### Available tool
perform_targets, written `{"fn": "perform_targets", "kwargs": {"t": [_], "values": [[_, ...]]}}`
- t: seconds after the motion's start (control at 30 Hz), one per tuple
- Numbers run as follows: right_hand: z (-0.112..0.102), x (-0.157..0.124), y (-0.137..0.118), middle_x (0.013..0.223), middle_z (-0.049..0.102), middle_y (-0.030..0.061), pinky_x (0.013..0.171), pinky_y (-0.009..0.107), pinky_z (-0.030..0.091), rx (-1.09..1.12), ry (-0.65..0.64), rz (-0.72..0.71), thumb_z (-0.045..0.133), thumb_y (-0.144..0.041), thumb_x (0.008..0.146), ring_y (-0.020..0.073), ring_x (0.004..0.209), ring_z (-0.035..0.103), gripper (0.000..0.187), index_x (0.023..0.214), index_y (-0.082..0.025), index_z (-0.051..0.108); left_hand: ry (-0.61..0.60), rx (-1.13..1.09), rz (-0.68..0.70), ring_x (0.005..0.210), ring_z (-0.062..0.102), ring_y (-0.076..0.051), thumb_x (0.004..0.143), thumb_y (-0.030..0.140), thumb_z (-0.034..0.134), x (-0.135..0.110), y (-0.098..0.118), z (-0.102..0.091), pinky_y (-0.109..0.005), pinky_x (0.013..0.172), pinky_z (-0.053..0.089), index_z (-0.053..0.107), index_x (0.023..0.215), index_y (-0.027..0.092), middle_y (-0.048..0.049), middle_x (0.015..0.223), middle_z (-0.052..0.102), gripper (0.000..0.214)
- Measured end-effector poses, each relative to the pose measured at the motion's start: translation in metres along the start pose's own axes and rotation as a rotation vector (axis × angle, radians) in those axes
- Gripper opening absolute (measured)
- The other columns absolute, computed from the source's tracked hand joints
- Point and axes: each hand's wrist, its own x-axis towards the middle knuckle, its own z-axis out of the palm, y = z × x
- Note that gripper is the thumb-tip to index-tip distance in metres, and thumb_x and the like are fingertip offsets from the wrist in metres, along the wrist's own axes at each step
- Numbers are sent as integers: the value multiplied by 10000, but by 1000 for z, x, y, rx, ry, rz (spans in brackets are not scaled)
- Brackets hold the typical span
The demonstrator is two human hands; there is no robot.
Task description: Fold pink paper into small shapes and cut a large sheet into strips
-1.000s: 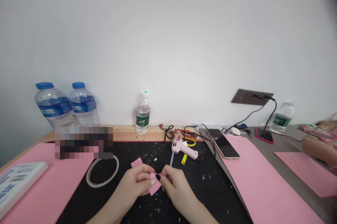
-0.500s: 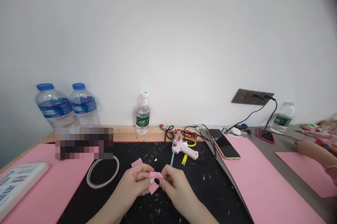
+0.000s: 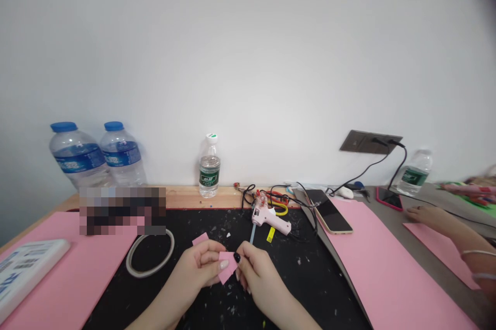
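A pink craft-sheet square [image 3: 228, 266] is being pinched between the left hand [image 3: 197, 268] and right hand [image 3: 260, 274] — its edges are being pressed by thumb and fingertips, with the piece best kept flat and steady. A smaller pink scrap [image 3: 200, 239] is lying just beyond the left hand, a pink hot glue gun [image 3: 267, 221] beyond the right, both on a black mat [image 3: 310, 288].

No text is legible: the green label [image 3: 210, 176] on the small bottle, the blue labels [image 3: 79, 159] on the large bottles and the print [image 3: 27, 273] on the box are too small or blurred.
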Motion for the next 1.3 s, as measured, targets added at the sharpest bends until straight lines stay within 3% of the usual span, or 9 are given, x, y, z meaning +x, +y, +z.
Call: {"fn": "perform_targets", "kwargs": {"t": [0.27, 0.5, 0.6, 0.7, 0.8, 1.13, 1.3], "values": [[-3, 0, -3, 556, 407, -57, 473, 178, 267, -177, 89, -98, 452, -94, 779, 78, 509, 371, 180, 626, -179, 410, -66, 178, 143, 546, 559, -102, 654, 211, 691, 1, -4, 0, -201, 516, 443, 572, 799, 154, 31, 613, 641, 196], [-3, 1, -1, 547, 420, -55, 500, 185, 287, -183, 82, -126, 414, -65, 793, 83, 523, 395, 212, 615, -179, 405, -88, 140, 108, 523, 554, -95, 638, 195, 700, 0, -7, 0, -204, 539, 446, 588, 838, 150, 47, 555, 629, 234], [-4, 1, -1, 581, 443, -48, 499, 187, 308, -130, 150, -106, 400, -72, 803, 87, 526, 412, 174, 676, -180, 449, -29, 103, 53, 544, 579, -100, 613, 243, 723, 0, -3, -1, -204, 558, 465, 610, 851, 153, 40, 583, 649, 278], [-5, 0, -4, 654, 458, -39, 495, 188, 317, -119, 235, -121, 511, -64, 732, 88, 542, 414, 113, 747, -174, 492, 120, 103, -17, 611, 618, -126, 585, 317, 738, -4, 6, 2, -210, 579, 484, 626, 878, 160, 13, 674, 682, 351], [-5, 0, -6, 697, 457, -36, 483, 189, 311, -156, 214, -176, 601, -63, 667, 82, 538, 398, 153, 741, -172, 526, 181, 105, -36, 674, 645, -158, 577, 366, 732, -8, 15, 7, -215, 586, 490, 627, 895, 159, -24, 743, 706, 393], [-3, 3, -1, 651, 465, -35, 486, 188, 316, -147, 247, -126, 586, -2, 654, 81, 536, 412, 161, 653, -155, 536, 53, 154, -28, 717, 670, -169, 626, 397, 689, -7, 9, 5, -212, 597, 491, 601, 793, 174, -16, 758, 712, 292], [-2, 2, 1, 640, 470, -35, 478, 187, 315, -158, 243, -107, 588, 4, 651, 81, 530, 412, 161, 653, -152, 547, 57, 183, -39, 738, 676, -190, 612, 416, 691, -6, 9, 6, -225, 605, 498, 585, 801, 172, -21, 745, 708, 327]]}}
